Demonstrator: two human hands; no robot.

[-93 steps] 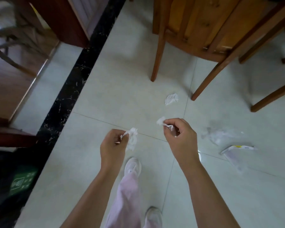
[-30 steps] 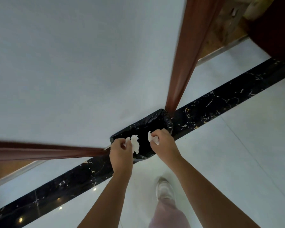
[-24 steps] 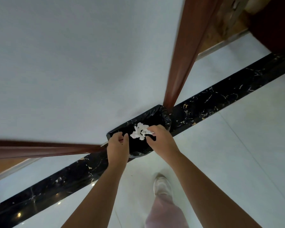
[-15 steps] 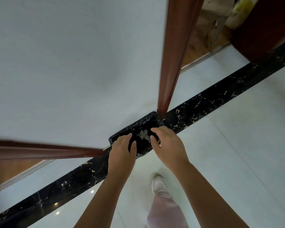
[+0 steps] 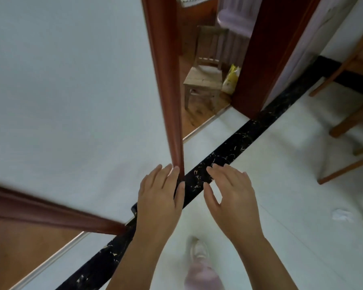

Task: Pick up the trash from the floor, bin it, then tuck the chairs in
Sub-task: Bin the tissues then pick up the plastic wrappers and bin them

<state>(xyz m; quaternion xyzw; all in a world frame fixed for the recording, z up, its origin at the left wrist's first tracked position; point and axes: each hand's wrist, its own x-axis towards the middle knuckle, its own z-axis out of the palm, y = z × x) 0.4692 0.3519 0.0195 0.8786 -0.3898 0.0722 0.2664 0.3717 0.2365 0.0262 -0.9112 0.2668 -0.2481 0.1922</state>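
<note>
My left hand (image 5: 158, 197) and my right hand (image 5: 232, 193) are both held out in front of me with fingers straight and nothing in them. They hover over the black marble floor strip (image 5: 235, 141). A sliver of the black bin liner (image 5: 134, 208) shows at my left hand's edge; the rest of the bin is hidden under that hand. One crumpled white tissue (image 5: 342, 214) lies on the pale floor tiles at the right. Legs of a wooden chair (image 5: 352, 122) stand at the right edge.
A white wall with red-brown trim (image 5: 168, 80) fills the left. Beyond the doorway stand a small wooden chair (image 5: 205, 76) and a yellow bag (image 5: 231, 78). A dark red door post (image 5: 258, 59) rises beside it. My shoe (image 5: 198, 251) is on the tiles below.
Both hands let go of the white tissues into the black bin, then opened and drew back. My view has swung right, so the bin is now mostly hidden.
</note>
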